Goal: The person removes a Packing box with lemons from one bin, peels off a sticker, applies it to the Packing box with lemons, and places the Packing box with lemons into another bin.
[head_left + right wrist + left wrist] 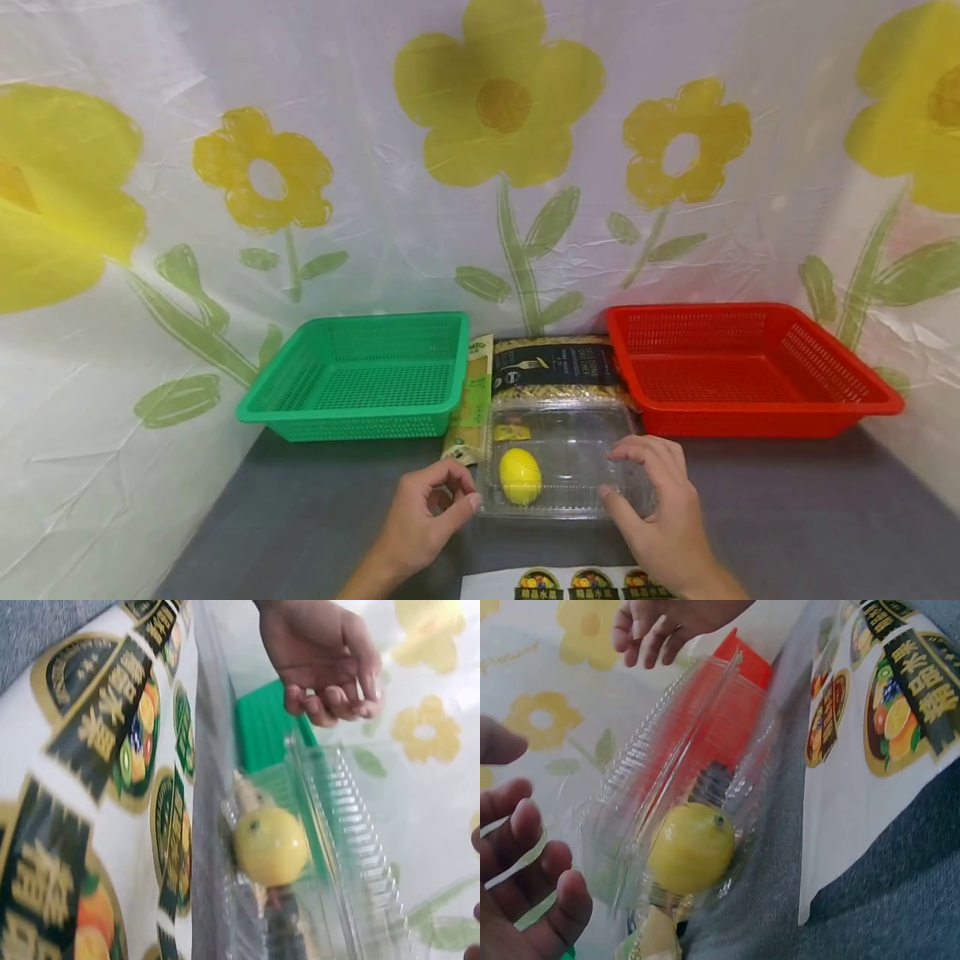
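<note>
Head view: hands (547, 500) flank ribbed clear clamshell (562, 462) holding smooth lemon (520, 476).

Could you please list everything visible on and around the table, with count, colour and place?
Clamshell box: one, clear plastic, centre front.
Lemon: one, yellow, inside the box.
Green basket: one, back left.
Red basket: one, back right.
Pasta packets: two, dark-labelled and green-edged, between the baskets.
Sticker sheet: one, white with fruit labels, front edge.
Table: grey.
Left hand: beside the box's left edge, holding nothing.
Right hand: fingers on the box's right side.
</note>
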`<move>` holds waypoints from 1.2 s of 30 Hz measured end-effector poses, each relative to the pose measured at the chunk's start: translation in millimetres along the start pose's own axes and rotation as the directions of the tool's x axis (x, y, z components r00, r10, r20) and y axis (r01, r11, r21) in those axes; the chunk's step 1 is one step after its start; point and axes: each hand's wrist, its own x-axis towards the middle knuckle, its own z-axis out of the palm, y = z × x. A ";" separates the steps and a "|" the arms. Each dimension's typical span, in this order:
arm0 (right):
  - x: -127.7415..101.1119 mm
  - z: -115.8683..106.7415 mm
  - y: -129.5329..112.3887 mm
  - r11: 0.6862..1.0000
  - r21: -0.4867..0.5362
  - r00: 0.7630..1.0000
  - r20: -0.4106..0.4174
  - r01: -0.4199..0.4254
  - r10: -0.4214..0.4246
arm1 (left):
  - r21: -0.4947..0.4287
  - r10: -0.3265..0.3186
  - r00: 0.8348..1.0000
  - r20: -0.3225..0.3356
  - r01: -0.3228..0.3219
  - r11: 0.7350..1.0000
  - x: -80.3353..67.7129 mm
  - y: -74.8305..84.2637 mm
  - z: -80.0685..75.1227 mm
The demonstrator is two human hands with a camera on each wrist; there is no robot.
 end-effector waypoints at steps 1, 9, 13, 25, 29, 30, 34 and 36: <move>-1.3 1.6 -2.3 1.000 0.022 1.000 0.003 0.022 -0.022 | 0.007 0.021 0.999 0.033 -0.021 1.000 -2.1 1.1 0.4; -12.3 12.6 -13.2 0.982 0.145 0.992 0.019 0.120 -0.124 | -0.119 0.062 0.953 0.298 -0.027 0.992 -10.9 3.0 4.6; -18.8 17.0 -15.3 0.966 0.235 0.981 0.135 0.106 -0.140 | -0.147 0.059 0.932 0.358 -0.007 0.989 -12.6 -0.7 7.4; -39.4 30.2 -7.3 0.926 0.349 0.806 0.585 -0.146 -0.094 | -0.092 -0.109 0.837 0.536 0.186 0.978 -14.0 -9.8 6.9; -40.0 31.0 -3.8 0.920 0.294 0.704 0.710 -0.260 -0.028 | -0.041 -0.168 0.792 0.587 0.236 0.971 -16.6 -13.8 9.6; -39.5 30.8 -3.2 0.917 0.277 0.678 0.735 -0.286 -0.011 | -0.030 -0.172 0.789 0.590 0.234 0.972 -17.5 -15.4 10.4; -38.5 31.8 -0.2 0.905 0.168 0.578 0.810 -0.390 0.099 | 0.024 -0.180 0.797 0.576 0.204 0.979 -20.0 -22.8 14.0; -38.2 32.6 0.8 0.902 0.104 0.540 0.827 -0.419 0.156 | 0.055 -0.187 0.802 0.568 0.189 0.980 -20.8 -26.4 15.8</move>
